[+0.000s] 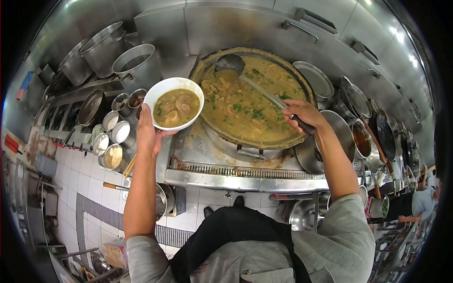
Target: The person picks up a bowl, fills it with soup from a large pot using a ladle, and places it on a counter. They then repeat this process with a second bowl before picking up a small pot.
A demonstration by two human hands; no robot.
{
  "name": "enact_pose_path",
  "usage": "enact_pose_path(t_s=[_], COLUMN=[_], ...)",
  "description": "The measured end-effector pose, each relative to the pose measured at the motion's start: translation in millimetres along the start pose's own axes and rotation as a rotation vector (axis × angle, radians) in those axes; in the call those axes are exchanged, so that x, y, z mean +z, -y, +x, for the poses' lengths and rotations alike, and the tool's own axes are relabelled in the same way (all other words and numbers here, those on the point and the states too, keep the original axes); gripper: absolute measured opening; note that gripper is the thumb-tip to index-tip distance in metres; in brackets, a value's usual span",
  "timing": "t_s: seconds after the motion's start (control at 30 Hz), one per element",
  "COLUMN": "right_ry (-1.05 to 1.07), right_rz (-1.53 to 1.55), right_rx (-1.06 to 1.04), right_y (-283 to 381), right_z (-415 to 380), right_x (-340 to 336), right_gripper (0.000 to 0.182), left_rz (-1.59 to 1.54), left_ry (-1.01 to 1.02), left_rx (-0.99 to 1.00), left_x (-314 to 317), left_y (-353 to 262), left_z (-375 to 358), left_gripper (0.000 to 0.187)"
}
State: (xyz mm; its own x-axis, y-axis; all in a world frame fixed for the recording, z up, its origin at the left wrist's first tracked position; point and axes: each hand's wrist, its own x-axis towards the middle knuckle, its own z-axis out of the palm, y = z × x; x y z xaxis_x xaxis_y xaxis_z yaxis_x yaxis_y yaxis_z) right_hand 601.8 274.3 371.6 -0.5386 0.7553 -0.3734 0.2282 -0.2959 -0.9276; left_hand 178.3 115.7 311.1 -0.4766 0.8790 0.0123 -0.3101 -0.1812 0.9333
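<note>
My left hand [150, 129] holds a white bowl [196, 97] from below and the side, left of the big pot. Brown soup [171, 104] with chunks of meat and bits of green fills much of it. My right hand [303, 115] is closed around the dark handle of a long ladle [264, 93]. The ladle's dark round head dips into the stew at the back left of the wide pot [250, 139]. Thick yellow-brown stew [264, 113] with chunks and chopped green leaves fills that pot, and its rim is crusted.
Tall metal pots [137, 63] stand at the back left. Seasoning containers [113, 156] and chopsticks [130, 165] sit left of my left arm. Right of the stew are a metal lid [314, 80], pans and a pot of red-brown liquid [361, 140]. Another person [422, 207] is at the far right.
</note>
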Motion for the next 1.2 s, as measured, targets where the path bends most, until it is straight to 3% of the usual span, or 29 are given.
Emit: enact_pose_path(t_s=[0.07, 0.17, 0.27, 0.37, 0.47, 0.57, 0.67, 0.87, 1.2], right_ry=[-0.017, 0.013, 0.037, -0.010, -0.054, -0.086, -0.097, -0.030, 0.011], right_rz=[-0.108, -0.418, -0.417, -0.068, 0.105, 0.118, 0.131, 0.188, -0.308], right_rx=[-0.004, -0.053, -0.054, 0.029, 0.058, 0.035, -0.010, -0.015, 0.000], right_y=[3.2, -6.1, -1.2, -6.9, -4.9, -6.8, 0.2, 4.0, -11.3], right_z=[5.7, 13.3, -1.2, -18.8, -30.0, -32.5, -39.5, -20.5, 10.9], right_x=[10.8, 16.5, 16.2, 10.6, 7.9, -2.4, 0.1, 6.2, 41.1], right_gripper=[0.018, 0.018, 0.018, 0.022, 0.041, 0.042, 0.023, 0.022, 0.030], left_rz=[-0.004, 0.000, 0.009, 0.002, 0.005, 0.006, 0.005, 0.010, -0.014], left_ry=[-0.006, -0.015, -0.028, -0.061, -0.046, -0.034, -0.021, -0.018, -0.004], left_rx=[0.002, 0.003, -0.002, -0.009, -0.018, -0.007, 0.001, -0.007, -0.006], left_x=[-1.3, -1.4, -4.1, -4.8, -9.1, -8.3, -6.4, -2.6, -5.3], left_y=[1.0, 1.3, 0.4, -2.4, -3.2, -3.5, -3.2, -0.5, 1.9], left_z=[-0.5, -0.9, -4.0, -10.5, -12.6, -13.4, -13.3, -11.6, -14.5], left_gripper=[0.068, 0.068, 0.069, 0.069, 0.070, 0.070, 0.069, 0.067, 0.063])
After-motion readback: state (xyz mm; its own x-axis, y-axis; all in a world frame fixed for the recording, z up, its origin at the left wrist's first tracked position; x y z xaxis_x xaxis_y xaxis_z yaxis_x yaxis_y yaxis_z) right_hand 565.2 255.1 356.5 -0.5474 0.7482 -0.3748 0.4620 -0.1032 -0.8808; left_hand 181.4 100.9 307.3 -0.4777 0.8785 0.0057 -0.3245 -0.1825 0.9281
